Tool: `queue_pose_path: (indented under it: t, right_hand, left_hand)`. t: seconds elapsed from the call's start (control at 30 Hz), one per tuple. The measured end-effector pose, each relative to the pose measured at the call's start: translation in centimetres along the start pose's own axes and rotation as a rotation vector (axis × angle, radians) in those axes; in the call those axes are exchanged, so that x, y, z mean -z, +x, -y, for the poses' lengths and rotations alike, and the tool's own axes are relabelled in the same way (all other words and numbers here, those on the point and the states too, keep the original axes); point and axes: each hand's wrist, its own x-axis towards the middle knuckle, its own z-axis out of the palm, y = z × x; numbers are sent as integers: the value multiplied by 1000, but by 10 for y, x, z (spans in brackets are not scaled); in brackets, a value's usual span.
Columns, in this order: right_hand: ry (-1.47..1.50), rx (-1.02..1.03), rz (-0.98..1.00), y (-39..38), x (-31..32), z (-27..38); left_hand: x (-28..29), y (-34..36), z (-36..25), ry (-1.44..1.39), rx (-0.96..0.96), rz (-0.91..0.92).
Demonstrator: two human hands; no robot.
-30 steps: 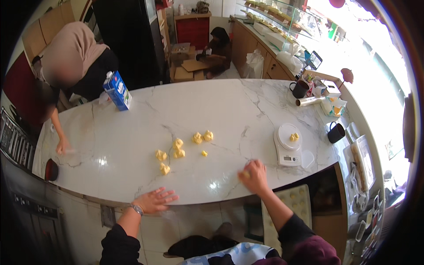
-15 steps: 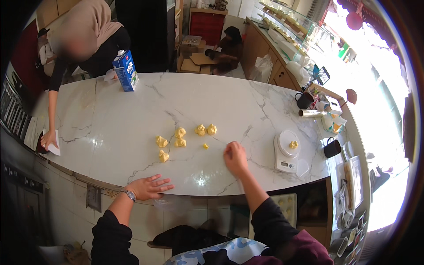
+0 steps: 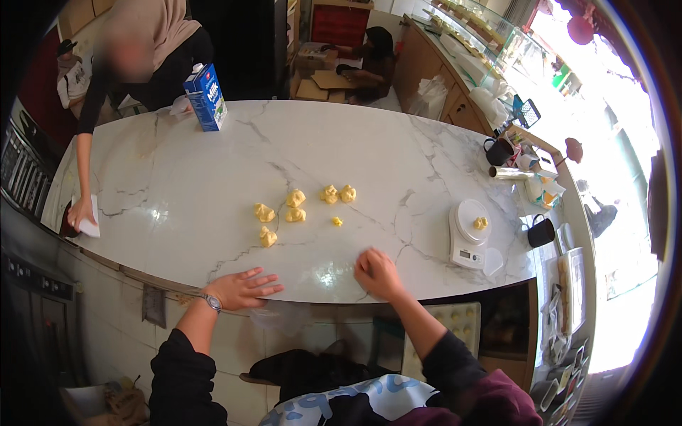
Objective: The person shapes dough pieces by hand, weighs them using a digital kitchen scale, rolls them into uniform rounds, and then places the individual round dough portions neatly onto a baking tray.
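Note:
My left hand point(image 3: 243, 290) rests at the near edge of the marble table point(image 3: 177, 241), fingers spread and nothing in them; its wrist wears a watch point(image 3: 211, 302). Right of it, my right hand point(image 3: 379, 275) is curled low over the tabletop, and whatever lies under its fingers is hidden. Several yellow dough lumps point(image 3: 295, 214) sit beyond my hands in loose groups. Nearest my right hand is a small dough scrap point(image 3: 337, 221). A white kitchen scale point(image 3: 467, 234) stands to the right, bearing one dough piece point(image 3: 481, 223).
A blue milk carton point(image 3: 206, 99) stands at the far left. There a co-worker's hand point(image 3: 84, 213) presses a white cloth point(image 3: 94, 226) on the table. Dark mugs point(image 3: 540, 231) and a foil-like roll point(image 3: 510, 173) line the right side. Below the table's edge is a tray point(image 3: 444, 326) of pale rounds.
My right hand has drawn back toward the near edge and slightly left, still curled. My left hand stays spread by the edge. The whole view has shifted slightly.

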Motion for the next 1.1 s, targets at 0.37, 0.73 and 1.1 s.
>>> queue_pose_path:
  t: [0.37,0.73,1.1]
  right_hand:
    - [-9,-137,-51,32,5,-12]
    - [34,-262,-114,6,66,-23]
    - [-297,-50,-156,-1,60,-63]
  left_hand:
    - [-11,7,0,-41,14,-43]
    - [-5,9,2,-21,31,-70]
    - [-11,10,-7,-88,44,-60]
